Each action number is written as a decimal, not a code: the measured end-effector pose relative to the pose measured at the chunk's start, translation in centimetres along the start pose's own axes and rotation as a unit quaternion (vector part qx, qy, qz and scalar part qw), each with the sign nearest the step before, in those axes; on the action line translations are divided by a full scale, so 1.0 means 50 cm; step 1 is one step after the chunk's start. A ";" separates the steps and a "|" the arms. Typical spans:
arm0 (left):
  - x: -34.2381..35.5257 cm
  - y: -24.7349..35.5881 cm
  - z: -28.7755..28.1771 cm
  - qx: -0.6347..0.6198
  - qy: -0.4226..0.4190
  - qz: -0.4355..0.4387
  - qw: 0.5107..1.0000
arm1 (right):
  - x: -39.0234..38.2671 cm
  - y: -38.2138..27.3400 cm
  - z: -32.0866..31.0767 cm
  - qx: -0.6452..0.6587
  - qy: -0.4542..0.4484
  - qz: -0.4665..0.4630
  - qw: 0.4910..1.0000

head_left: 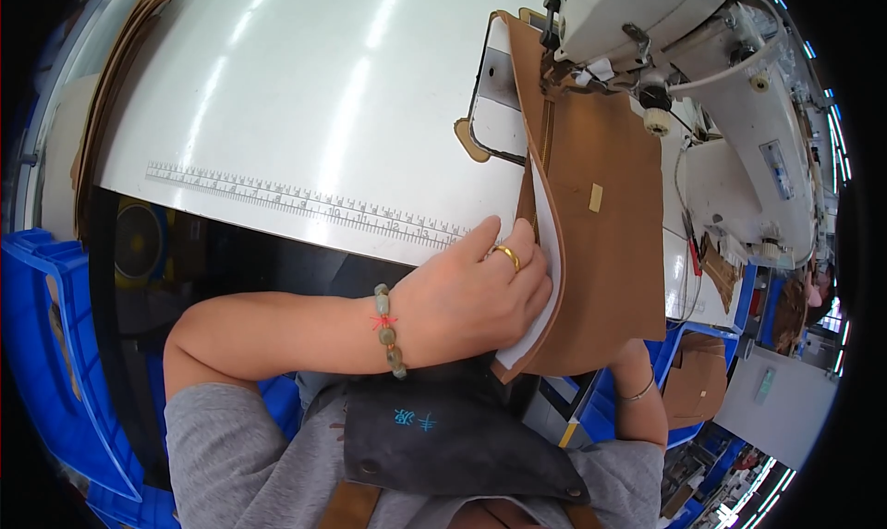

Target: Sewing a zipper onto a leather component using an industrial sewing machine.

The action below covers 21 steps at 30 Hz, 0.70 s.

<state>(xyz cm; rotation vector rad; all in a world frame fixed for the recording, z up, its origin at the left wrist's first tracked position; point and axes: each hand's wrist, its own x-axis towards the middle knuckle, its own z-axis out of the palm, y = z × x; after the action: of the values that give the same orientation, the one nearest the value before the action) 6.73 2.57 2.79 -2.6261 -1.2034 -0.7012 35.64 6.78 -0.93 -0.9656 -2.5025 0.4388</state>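
White glossy surface (305, 95) is filling most of the view, with a ruler strip (305, 204) running along its front edge. The main thing is a brown leather panel (601, 252) with a white lining (545, 279); it's lying partly under the head of the sewing machine (647, 21) and hanging off the front edge toward the person's lap. The left hand (471, 298) is gripping the panel's folded left edge, fingers curled over the leather and lining together, looks like it's keeping the layers lined up while the far end is sitting at the needle. The right hand is hiding under the leather, only the wrist with a thin bracelet (637, 392) is showing, so I can't tell if it's holding anything. Probably it's propping up the hanging part. Further out, blue bins (46, 344) are sitting on the left and cardboard pieces (693, 381) on the right.
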 end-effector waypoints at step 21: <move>-0.019 0.021 0.016 0.048 0.027 -0.029 0.998 | 0.179 0.089 -0.063 -0.046 -0.020 0.084 0.995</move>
<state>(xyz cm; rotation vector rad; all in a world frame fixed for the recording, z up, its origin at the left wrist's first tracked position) 7.24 1.48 1.68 -2.4878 -1.2690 -0.7016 33.67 16.56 2.30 -1.2219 -2.5061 0.3998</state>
